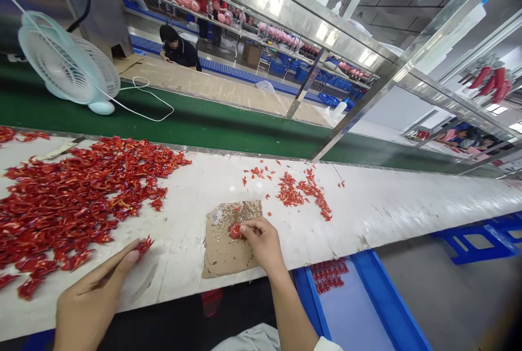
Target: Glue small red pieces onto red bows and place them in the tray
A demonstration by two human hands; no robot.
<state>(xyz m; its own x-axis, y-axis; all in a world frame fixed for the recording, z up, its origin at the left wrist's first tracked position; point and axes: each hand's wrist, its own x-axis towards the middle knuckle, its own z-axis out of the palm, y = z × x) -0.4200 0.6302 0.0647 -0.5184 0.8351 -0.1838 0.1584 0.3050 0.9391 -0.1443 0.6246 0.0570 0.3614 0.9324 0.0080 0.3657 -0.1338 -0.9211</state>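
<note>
My left hand (pixel 95 294) pinches a small red plastic piece (pixel 144 246) with pointed tips between thumb and fingers, just right of the big red pile. Over a stained piece of cardboard (pixel 222 258), my right hand (pixel 263 239) is closed at the fingertips on a small red rounded piece (pixel 235 230), which touches the cardboard. Brown glue-like spots dot the cardboard around it. A large pile of red pointed pieces (pixel 77 193) spreads over the left of the white worktop. Smaller red pieces (pixel 290 189) lie in a loose cluster beyond the cardboard.
A pale blue fan (pixel 67 63) stands at the back left, its white cable on the green strip (pixel 212 128). Below the worktop's front edge is a blue tray (pixel 367 296) with rows of red pieces. A metal frame (pixel 350 112) rises behind. A person (pixel 179 49) sits across.
</note>
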